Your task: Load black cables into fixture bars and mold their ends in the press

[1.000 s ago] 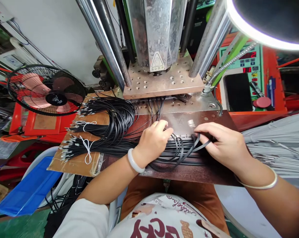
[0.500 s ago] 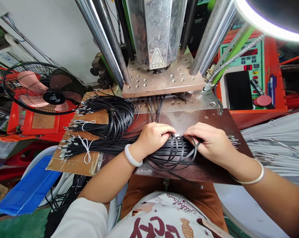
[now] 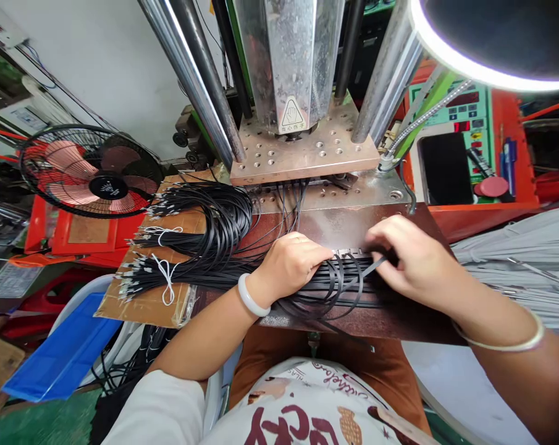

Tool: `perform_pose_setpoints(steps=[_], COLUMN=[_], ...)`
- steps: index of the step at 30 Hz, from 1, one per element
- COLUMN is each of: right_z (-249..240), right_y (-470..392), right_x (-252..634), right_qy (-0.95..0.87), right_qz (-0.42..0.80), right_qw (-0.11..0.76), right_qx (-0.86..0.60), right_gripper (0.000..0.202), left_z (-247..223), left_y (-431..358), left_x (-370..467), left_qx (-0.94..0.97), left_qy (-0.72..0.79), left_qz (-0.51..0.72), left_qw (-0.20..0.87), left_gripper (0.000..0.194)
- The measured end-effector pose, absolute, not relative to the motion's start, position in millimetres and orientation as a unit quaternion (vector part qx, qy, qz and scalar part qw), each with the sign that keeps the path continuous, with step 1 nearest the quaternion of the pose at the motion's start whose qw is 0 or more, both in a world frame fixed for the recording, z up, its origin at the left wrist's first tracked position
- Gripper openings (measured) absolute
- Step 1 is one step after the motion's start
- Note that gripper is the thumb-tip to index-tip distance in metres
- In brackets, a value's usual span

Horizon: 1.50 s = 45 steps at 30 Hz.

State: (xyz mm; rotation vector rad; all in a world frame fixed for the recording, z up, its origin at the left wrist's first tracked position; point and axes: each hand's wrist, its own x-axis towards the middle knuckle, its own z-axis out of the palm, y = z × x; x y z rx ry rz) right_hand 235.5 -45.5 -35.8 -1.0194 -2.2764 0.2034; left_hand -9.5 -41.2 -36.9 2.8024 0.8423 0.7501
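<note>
My left hand is closed, its thumb and fingers pinched at the left end of a small metal strip. Several flat black cords loop down from this strip toward the table's front edge. Near the strip's right end is my right hand, a little blurred, with thumb and finger closed on one black cord. More black cords run leftward beneath my left forearm in a long bundle. What lies directly under my left fingers is hidden.
The press plate hangs just behind my hands, with thin cords under it. Tied cord bundles lie on cardboard at left. A fan stands behind them. Right are white cords, a phone and a ring lamp.
My right hand has moved right and slightly up, away from the metal strip, drawing a cord with it. More of the strip shows. My left hand stays at the strip's left end.
</note>
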Motion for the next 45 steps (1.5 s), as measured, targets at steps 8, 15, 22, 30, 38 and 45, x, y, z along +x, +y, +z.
perform_pose_setpoints(steps=[8, 15, 22, 30, 38, 45], right_z=[-38, -44, -48, -37, -61, -60], right_y=[-50, -50, -45, -60, -156, -160], right_x=[247, 234, 230, 239, 201, 260], right_qy=[-0.8, -0.771, -0.83, -0.846, -0.904, -0.89], right_qz=[0.053, 0.221, 0.16, 0.069, -0.022, -0.003], right_qw=[0.355, 0.381, 0.343, 0.329, 0.239, 0.304], right_qx=[-0.481, -0.46, -0.411, -0.415, -0.353, -0.339], right_gripper=[0.021, 0.009, 0.016, 0.009, 0.006, 0.035], left_z=[-15, -29, -38, -33, -35, -29], left_y=[-43, -34, -36, -43, -38, -22], left_x=[-19, -22, -22, -23, -30, -62], left_qx=[0.871, 0.849, 0.884, 0.92, 0.909, 0.709], left_qy=[0.423, 0.364, 0.355, 0.308, 0.27, 0.396], left_qz=[0.244, 0.321, 0.287, 0.241, 0.292, 0.551], left_qw=[0.053, 0.208, 0.104, 0.005, 0.123, 0.194], left_gripper=[0.02, 0.011, 0.018, 0.024, 0.019, 0.012])
